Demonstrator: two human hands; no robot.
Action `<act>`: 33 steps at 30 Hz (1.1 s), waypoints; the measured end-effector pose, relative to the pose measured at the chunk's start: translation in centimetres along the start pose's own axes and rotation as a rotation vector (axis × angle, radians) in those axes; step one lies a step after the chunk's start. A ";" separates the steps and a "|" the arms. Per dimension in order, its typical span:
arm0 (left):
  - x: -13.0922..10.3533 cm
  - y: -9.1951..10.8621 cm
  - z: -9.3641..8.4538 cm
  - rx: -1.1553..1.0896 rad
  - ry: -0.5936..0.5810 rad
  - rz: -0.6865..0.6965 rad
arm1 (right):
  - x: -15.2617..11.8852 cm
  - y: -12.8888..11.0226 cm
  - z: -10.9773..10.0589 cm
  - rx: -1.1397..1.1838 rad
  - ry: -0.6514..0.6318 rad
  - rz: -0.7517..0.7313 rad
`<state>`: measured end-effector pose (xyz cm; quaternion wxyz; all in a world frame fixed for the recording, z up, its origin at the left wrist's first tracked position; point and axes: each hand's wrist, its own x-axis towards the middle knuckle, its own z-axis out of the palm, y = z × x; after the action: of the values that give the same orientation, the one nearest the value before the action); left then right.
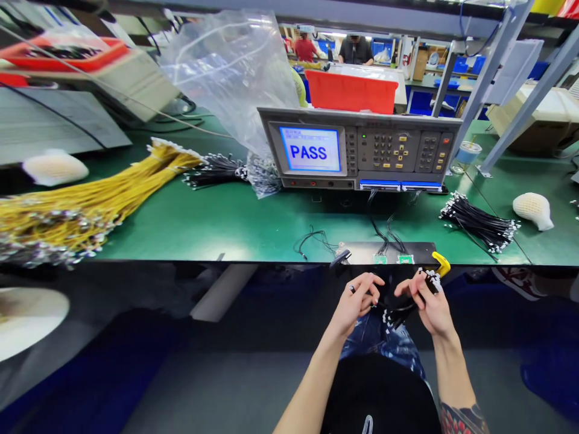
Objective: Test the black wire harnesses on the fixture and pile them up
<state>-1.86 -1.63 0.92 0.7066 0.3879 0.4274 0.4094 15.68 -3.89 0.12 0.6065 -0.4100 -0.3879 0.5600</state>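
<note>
Black wire bundle (pixel 398 313) gripped by both hands (pixel 357 301) (pixel 429 304) (tester (pixel 359 150) reads PASS).

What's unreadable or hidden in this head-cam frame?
- Tester: screen reads PASS, but the small text above it and the keypad labels are too small.
- Black cable bundle: held by the left hand and right hand; fingers cover part of it, so its count and connector type are unclear.
- Yellow wire bundle: cut off by the left edge.
- Two small green boards: markings too small.
- Plastic bag: hides whatever lies behind it.
</note>
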 end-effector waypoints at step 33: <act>-1.2 -1.9 -0.8 0.501 -0.636 -0.169 | -0.4 -0.9 -0.1 -0.437 -0.652 0.077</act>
<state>-2.46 -3.25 -0.70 0.7184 0.6184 0.3046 0.0930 16.05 -4.30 0.96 0.3285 -0.3445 -0.6547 0.5872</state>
